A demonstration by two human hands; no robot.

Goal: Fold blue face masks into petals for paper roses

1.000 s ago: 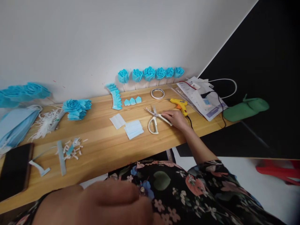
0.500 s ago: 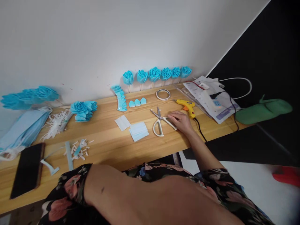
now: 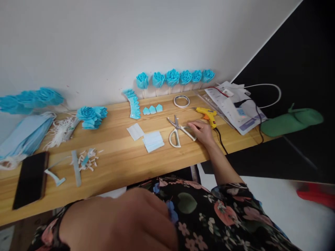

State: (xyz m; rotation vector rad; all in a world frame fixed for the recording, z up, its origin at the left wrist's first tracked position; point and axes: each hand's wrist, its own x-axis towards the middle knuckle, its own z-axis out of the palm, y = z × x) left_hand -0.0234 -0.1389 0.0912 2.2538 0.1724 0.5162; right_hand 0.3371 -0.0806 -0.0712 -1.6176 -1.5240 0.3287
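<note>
My right hand (image 3: 202, 133) rests on the table with its fingers curled together, touching or just beside one handle of the white-handled scissors (image 3: 178, 130). What its fingers hold, if anything, is hidden. The scissors lie with their blades apart. My left hand (image 3: 123, 218) is large and blurred at the bottom, close to the camera and in front of my body; its fingers cannot be made out. Left of the scissors lie a stack of pale blue mask fabric squares (image 3: 154, 141) and a whitish square (image 3: 135, 131). Three small blue cut petals (image 3: 152, 109) lie behind them.
Blue fabric roses (image 3: 172, 77) on sticks lean on the wall, beside a petal strip (image 3: 134, 104). A tape roll (image 3: 181, 101), yellow glue gun (image 3: 208, 114) and papers (image 3: 232, 111) are right. Face masks (image 3: 27, 134), a phone (image 3: 31, 179) and scraps (image 3: 88, 159) are left.
My left arm has moved leftward and lower across the bottom, uncovering more of the flowered clothing. The view has shifted slightly. My right hand stays beside the scissors.
</note>
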